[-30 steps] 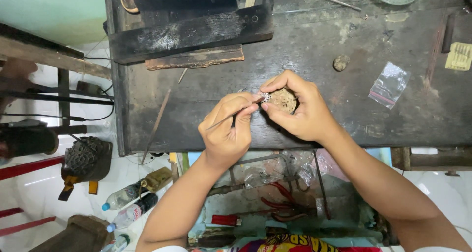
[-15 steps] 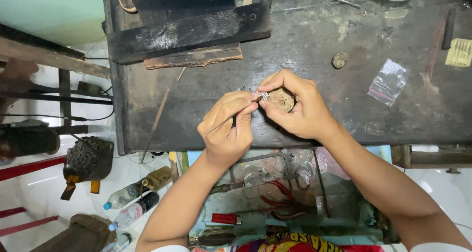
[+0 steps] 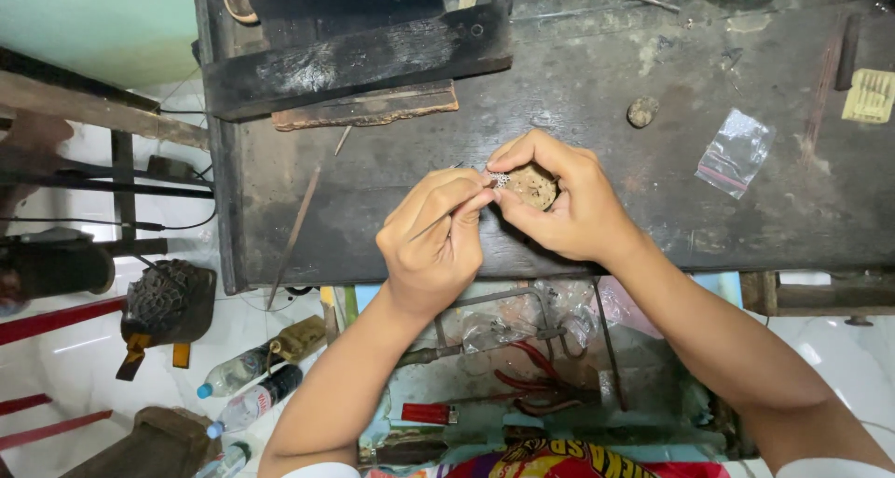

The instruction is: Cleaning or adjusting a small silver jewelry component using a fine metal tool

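Observation:
My left hand (image 3: 431,245) pinches a thin metal tool (image 3: 438,218) whose tip meets a small silver filigree piece (image 3: 499,179). My right hand (image 3: 559,203) grips a round brown lump (image 3: 534,185) on the dark wooden workbench (image 3: 634,161), with the silver piece held at the lump's left edge between thumb and forefinger. The two hands touch at the fingertips above the bench's front part.
A small clear plastic bag (image 3: 736,152) and a small brown pebble (image 3: 640,111) lie on the bench to the right. Dark wooden blocks (image 3: 359,60) sit at the back left. Red-handled pliers (image 3: 531,385) lie in the tray below; plastic bottles (image 3: 247,389) lie on the floor.
Both hands stay together on the silver piece. My left hand's fingers have shifted slightly upward and the tool's tip has moved a little against the piece.

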